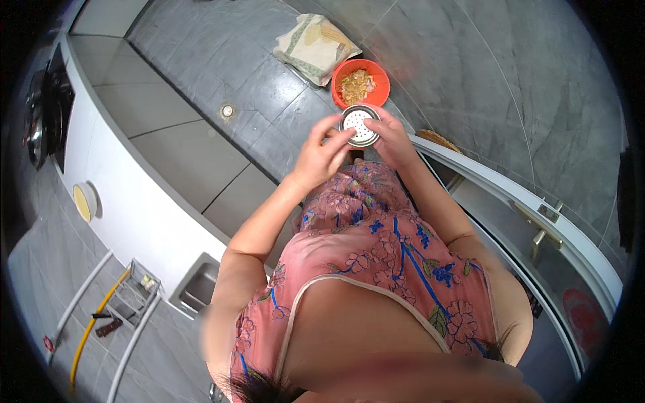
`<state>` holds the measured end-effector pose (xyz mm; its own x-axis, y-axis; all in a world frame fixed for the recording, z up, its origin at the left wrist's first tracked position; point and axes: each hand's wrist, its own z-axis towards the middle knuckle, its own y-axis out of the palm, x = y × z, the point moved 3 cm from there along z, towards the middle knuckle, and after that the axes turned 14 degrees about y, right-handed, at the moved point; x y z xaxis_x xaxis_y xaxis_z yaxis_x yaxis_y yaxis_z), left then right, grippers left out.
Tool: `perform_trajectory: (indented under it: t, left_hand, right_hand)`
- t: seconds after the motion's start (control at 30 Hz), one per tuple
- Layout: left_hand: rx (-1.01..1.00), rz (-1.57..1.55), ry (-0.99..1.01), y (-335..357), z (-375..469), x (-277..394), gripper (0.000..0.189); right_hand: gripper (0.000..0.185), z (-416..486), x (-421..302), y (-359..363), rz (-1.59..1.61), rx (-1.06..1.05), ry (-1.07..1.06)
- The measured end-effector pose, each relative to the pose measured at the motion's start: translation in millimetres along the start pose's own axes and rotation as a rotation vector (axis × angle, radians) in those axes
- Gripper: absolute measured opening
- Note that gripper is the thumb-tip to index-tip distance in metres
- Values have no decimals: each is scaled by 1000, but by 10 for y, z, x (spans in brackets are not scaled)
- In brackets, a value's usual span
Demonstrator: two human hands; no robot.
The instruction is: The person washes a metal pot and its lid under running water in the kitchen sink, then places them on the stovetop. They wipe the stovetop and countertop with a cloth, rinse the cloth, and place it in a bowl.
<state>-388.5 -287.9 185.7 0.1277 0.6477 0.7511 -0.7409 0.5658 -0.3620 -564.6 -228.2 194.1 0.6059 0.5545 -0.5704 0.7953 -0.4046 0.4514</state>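
Note:
A round metal sink strainer (359, 124) with a perforated face is held up in front of my body. My right hand (392, 136) grips its right side, with the thumb lying across the face. On the other side, my left hand (320, 151) has its fingertips on the left rim and lower edge. Just beyond the strainer in the picture is an orange-red plastic bucket (338, 95) on the floor, with food scraps (357, 86) in it. The underside of the strainer is hidden.
A printed cream sack (317, 48) stands beside the bucket. Along the left runs a white countertop (136, 211) with a yellow-topped round container (84, 202), a sink (199, 287) and a stove (48, 116). A framed door (544, 237) is on the right. The tiled floor has a drain (228, 111).

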Motion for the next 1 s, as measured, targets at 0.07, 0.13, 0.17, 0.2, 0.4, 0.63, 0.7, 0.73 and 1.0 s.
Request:
perform_trajectory:
  t: [0.07, 0.13, 0.17, 0.2, 0.4, 0.63, 0.7, 0.73, 1.0]
  left_hand:
    - [164, -13, -134, -128, -166, 143, 56]
    - [218, 2, -254, -253, -315, 264, 69]
    - [227, 61, -254, -308, -368, 344, 69]
    - [234, 112, -269, -349, -412, 420, 68]
    - [265, 447, -262, -379, -536, 921, 83]
    - [283, 720, -545, -230, -661, 1353, 78]
    - [344, 757, -594, -246, -777, 1495, 77]
    - [412, 829, -582, -380, -893, 1521, 76]
    - [1380, 1028, -1166, -1475, -3677, 2413, 74]
  right_hand:
    - [46, -41, -4, 103, 28, -58, 28]
    - [45, -52, -15, 190, -32, -94, 35]
    - [44, -60, -20, 230, -101, -98, 26]
    - [43, -60, -27, 263, -174, -78, 35]
    - [47, -90, 36, 448, -429, -262, 115]
    - [53, 115, 602, 759, -549, -622, 451]
    - [56, 105, 714, 815, -561, -727, 525]
    - [57, 217, 780, 959, -549, -788, 538]
    - [58, 84, 1238, 1248, -940, -626, 597]
